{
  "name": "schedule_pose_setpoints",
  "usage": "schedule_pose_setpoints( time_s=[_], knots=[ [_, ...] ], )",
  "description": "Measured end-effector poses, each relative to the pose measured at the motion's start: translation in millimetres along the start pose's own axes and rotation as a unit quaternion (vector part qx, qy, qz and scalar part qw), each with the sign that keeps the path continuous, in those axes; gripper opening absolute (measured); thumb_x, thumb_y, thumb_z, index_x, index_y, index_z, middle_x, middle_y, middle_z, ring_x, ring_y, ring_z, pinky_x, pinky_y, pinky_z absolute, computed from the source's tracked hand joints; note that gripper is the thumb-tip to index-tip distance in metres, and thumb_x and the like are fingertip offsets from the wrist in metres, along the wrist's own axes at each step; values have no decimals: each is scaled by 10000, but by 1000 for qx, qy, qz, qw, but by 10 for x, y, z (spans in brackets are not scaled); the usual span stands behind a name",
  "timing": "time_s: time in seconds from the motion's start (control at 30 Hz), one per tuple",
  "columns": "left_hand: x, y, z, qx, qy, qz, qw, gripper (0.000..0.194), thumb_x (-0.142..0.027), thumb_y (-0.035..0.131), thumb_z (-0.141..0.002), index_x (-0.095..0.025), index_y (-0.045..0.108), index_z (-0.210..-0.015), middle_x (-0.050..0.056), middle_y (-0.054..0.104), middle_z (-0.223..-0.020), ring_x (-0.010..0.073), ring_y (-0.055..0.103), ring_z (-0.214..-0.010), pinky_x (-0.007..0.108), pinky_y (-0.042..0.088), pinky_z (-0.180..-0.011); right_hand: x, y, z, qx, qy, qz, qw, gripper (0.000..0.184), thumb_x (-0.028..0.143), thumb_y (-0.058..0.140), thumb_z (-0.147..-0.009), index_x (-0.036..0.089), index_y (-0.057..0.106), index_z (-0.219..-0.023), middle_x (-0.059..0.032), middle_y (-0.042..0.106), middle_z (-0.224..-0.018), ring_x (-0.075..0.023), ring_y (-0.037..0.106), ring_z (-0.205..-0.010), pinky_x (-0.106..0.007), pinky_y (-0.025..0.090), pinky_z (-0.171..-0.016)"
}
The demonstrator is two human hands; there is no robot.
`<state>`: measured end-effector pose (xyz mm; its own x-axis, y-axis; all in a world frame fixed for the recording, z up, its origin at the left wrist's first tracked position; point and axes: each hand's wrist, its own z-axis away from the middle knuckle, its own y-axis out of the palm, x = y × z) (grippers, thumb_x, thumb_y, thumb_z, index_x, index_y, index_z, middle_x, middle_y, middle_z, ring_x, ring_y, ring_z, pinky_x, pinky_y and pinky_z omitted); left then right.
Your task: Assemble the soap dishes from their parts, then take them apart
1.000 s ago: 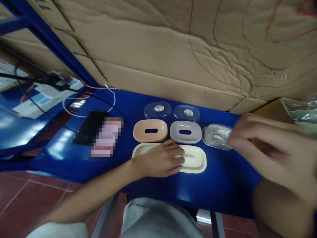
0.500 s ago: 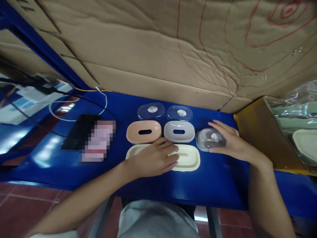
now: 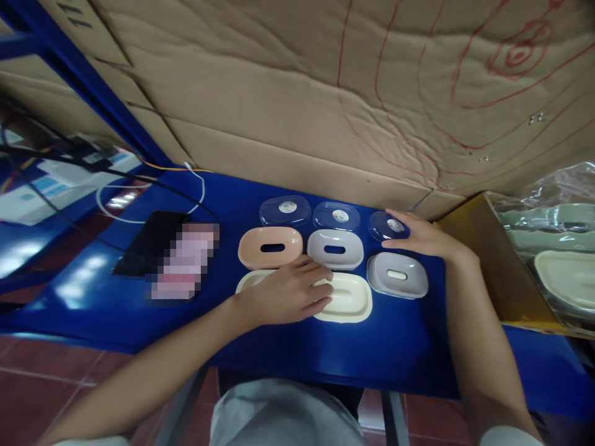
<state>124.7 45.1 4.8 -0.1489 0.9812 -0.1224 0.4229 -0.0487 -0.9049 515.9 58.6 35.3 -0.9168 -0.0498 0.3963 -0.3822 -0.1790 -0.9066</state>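
My right hand (image 3: 421, 236) has thumb and fingers around a clear plastic lid (image 3: 382, 228) with a round sticker, at the back of the table. In front of that lid sits a grey soap dish (image 3: 416, 279), uncovered, with a cream piece showing through its slot. My left hand (image 3: 290, 291) lies over two cream trays (image 3: 357, 303), fingers loosely apart and partly covering them. Behind it stand a peach soap dish (image 3: 251, 244) and another grey soap dish (image 3: 356, 246), both with dark slots. Two more clear lids (image 3: 274, 214) with stickers lie behind these.
A cardboard box (image 3: 458, 238) at the right holds green and cream pieces and clear plastic wrap. To the left lie a black tablet-like object (image 3: 144, 244) and a blurred pink phone-like item (image 3: 183, 263), with cables nearby. A cardboard wall (image 3: 260, 111) closes off the table's back.
My right hand has lifted the clear lid off the right grey soap dish and moved it back, beside the other lids. My left hand has stayed over the cream trays.
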Motion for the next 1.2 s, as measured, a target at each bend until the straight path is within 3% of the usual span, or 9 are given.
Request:
schedule_pose_setpoints(
  time_s=[0.2, 0.37, 0.5, 0.6, 0.7, 0.87, 1.03, 1.13, 1.2],
  knots=[
    [12, -38, 4, -1, -5, -13, 1000, 178, -228, 583, -1078, -177, 711, -964, 68, 731, -1071, 214, 668, -944, 388, 499, -924, -93, 278, -264, -11, 1, 50, 999, 948, 636, 794, -821, 316, 442, -1642, -140, 488, -1690, -428, 445, -1562, -678, 350, -1262],
    [9, -20, 13, 0, -5, -7, 1000, 168, -229, 597, -1073, -183, 699, -947, 70, 736, -1084, 215, 676, -958, 383, 502, -932, -24, 257, -256, -6, 14, 58, 998, 942, 590, 801, -832, 324, 421, -1653, -149, 422, -1733, -439, 353, -1615, -714, 293, -1271],
    [22, -17, 19, 11, -7, -15, 1000, 187, -242, 566, -1090, -183, 703, -977, 74, 735, -1070, 221, 675, -946, 392, 507, -912, 190, 45, 14, -72, -46, 25, 996, 700, 638, 618, -991, 333, 488, -1608, -112, 509, -1680, -383, 446, -1573, -643, 347, -1283],
    [18, -22, 26, 21, -5, -19, 1000, 166, -232, 577, -1079, -186, 708, -988, 72, 729, -1056, 225, 666, -927, 400, 505, -898, 357, 3, 397, -67, -95, -5, 993, 586, 611, 577, -1039, 370, 529, -1571, -58, 595, -1612, -342, 549, -1497, -571, 413, -1271],
    [-6, -20, 30, 26, 3, -17, 1000, 155, -234, 603, -1064, -195, 705, -954, 65, 728, -1051, 231, 659, -930, 407, 502, -916, 418, 177, 724, -14, -83, -11, 996, 640, 639, 614, -1016, 371, 511, -1587, -73, 547, -1657, -354, 513, -1527, -590, 428, -1250],
    [-23, -2, 18, 19, 9, -10, 1000, 161, -246, 613, -1058, -194, 707, -939, 53, 730, -1058, 228, 650, -920, 403, 495, -920, 358, 496, 860, -77, -74, 51, 993, 591, 625, 606, -1016, 317, 588, -1520, -144, 601, -1591, -400, 542, -1491, -674, 365, -1231],
    [-11, 9, 14, 14, 6, -8, 1000, 188, -240, 590, -1073, -187, 704, -933, 57, 728, -1055, 218, 657, -932, 388, 491, -913, 326, 495, 901, -54, -64, 51, 995, 714, 666, 656, -967, 353, 502, -1590, -132, 507, -1674, -403, 450, -1562, -658, 333, -1252],
    [-11, 13, 22, 9, 4, -8, 1000, 173, -245, 602, -1070, -186, 706, -944, 62, 730, -1061, 216, 660, -951, 383, 489, -930, 306, 484, 963, -4, -36, 45, 998, 913, 690, 755, -877, 398, 387, -1660, -115, 386, -1755, -418, 339, -1623, -684, 277, -1281],
    [-13, 14, 25, 7, 3, -6, 1000, 169, -243, 605, -1069, -186, 707, -947, 64, 731, -1062, 216, 659, -950, 383, 490, -926, 288, 477, 990, 22, -25, 32, 999, 930, 634, 782, -871, 416, 360, -1671, -106, 365, -1765, -408, 325, -1631, -685, 270, -1288]
  ],
)
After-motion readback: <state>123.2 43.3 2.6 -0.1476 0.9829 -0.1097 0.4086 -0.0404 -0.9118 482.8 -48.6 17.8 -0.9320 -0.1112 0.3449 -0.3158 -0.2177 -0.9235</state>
